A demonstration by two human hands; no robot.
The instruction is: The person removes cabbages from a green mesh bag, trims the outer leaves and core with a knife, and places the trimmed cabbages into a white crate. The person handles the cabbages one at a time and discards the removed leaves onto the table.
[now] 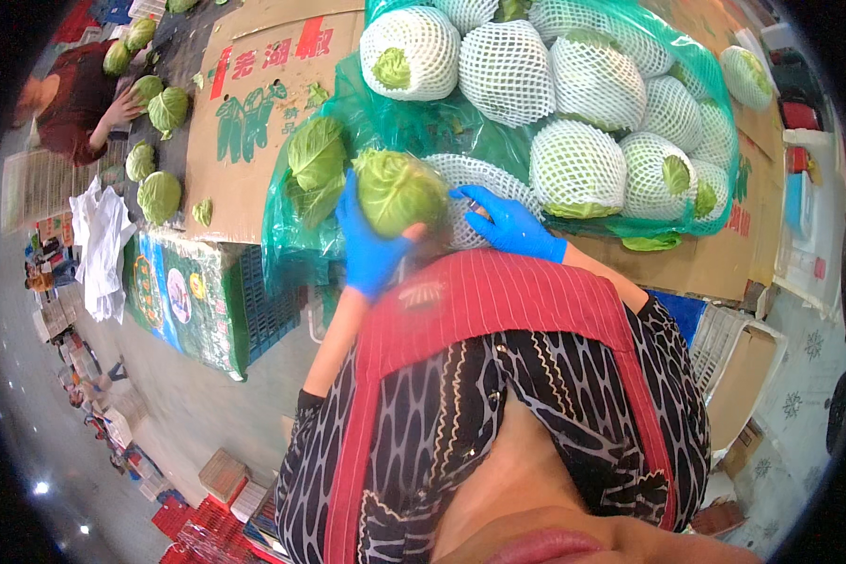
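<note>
My left hand [370, 243], in a blue glove with the thumb tip bare, grips a green cabbage [398, 190] from its left and lower side. Just right of the cabbage, my gloved right hand [511, 222] holds a white foam net sleeve [483, 173], its fingers at the edge beside the cabbage. Part of the net is hidden behind the hand. To the left, a bare cabbage [317, 154] rests on a green plastic bag [303, 240]. Several cabbages in foam nets [507, 70] are packed on the bag at the upper right.
Printed cardboard [268, 183] covers the work surface. At the left, a co-worker's hand [123, 107] touches loose cabbages [168, 111]. A white plastic bag [102, 247] hangs by a green printed box [183, 296]. One netted cabbage [746, 77] lies apart at the right.
</note>
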